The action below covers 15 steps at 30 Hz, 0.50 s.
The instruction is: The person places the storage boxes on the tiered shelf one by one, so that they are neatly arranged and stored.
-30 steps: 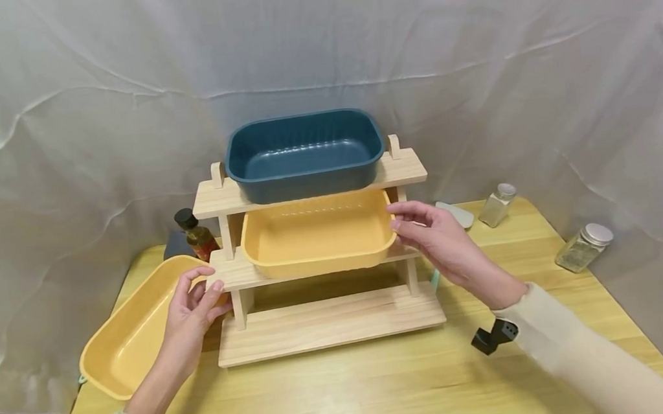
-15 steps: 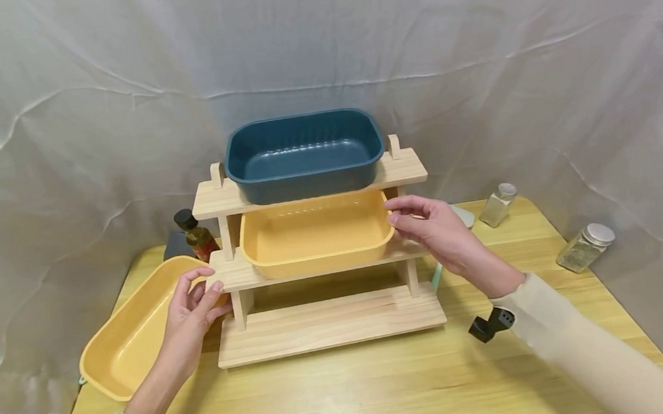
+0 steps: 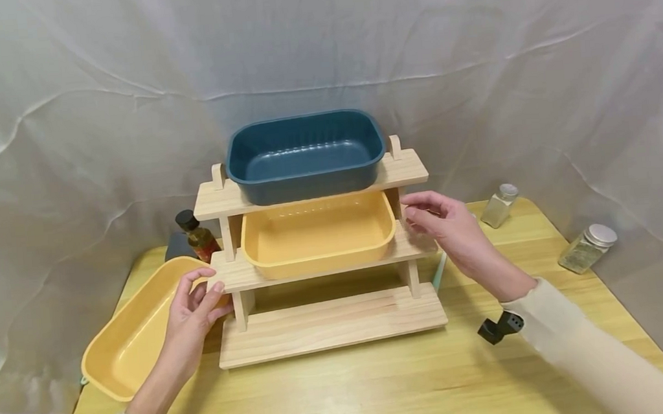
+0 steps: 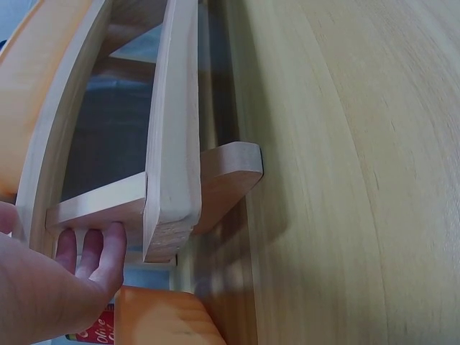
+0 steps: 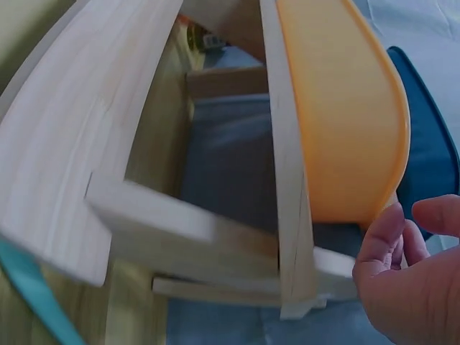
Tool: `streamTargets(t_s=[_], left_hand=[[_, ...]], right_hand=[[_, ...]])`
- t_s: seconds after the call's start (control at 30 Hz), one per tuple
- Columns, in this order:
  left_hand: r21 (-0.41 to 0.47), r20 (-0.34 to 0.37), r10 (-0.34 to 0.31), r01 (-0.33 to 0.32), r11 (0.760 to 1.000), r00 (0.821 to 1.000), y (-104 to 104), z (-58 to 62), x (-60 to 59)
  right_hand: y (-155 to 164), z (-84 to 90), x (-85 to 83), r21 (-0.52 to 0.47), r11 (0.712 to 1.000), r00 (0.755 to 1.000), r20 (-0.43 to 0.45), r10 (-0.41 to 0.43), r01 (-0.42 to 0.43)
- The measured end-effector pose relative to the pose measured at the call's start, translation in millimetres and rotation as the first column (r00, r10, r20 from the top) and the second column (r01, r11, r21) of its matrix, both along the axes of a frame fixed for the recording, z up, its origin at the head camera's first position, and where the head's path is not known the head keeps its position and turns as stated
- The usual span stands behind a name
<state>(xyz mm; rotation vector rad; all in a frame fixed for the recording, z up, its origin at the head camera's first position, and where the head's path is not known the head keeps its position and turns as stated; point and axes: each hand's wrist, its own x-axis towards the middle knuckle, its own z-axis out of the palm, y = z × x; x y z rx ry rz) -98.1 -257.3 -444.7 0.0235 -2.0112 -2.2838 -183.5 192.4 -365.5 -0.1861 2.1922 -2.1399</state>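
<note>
My left hand (image 3: 188,319) holds the left end of the middle board of a three-tier wooden shelf (image 3: 329,327); in the left wrist view its fingers (image 4: 108,259) lie against the side support. On that middle board sits a yellow plastic bin (image 3: 317,234), nothing inside it. My right hand (image 3: 453,233) is just off the bin's right end, beside the shelf's right upright, with a gap between thumb and fingers and nothing held. The top board bears a dark blue bin (image 3: 306,186). Bare wood shows along the bottom board.
Another yellow bin (image 3: 126,340) lies at the left, partly behind my left hand. Behind it stands a dark bottle with a black cap (image 3: 196,236). Two glass jars (image 3: 498,207) with silver lids are on the right of the table (image 3: 347,401). A pale green strip (image 3: 439,273) shows beside the shelf.
My right hand has let go of the middle yellow bin's right rim and moved a little to the right. The left hand and the bins look unmoved over the last half second.
</note>
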Motion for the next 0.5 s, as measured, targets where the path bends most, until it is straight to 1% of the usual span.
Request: streamTargets(t_s=[0.17,0.4,0.5], left_hand=[[-0.003,0.01,0.0,0.0,1.0,1.0,-0.1,1.0,-0.1],[-0.013,0.015,0.001,-0.001,1.0,1.0,0.0,2.6,0.9],[-0.013,0.019,0.0,0.0,1.0,1.0,0.1,2.9,0.8]], right_hand=[[15.5,-5.6,4.2,0.029,0.999,0.999,-0.036,-0.016,0.017],[34.2,-14.6,13.9,0.12,0.992,0.998,-0.06,-0.03,0.037],[40.3,-21.6,16.1,0.117,0.992,0.997,-0.06,-0.041,0.048]])
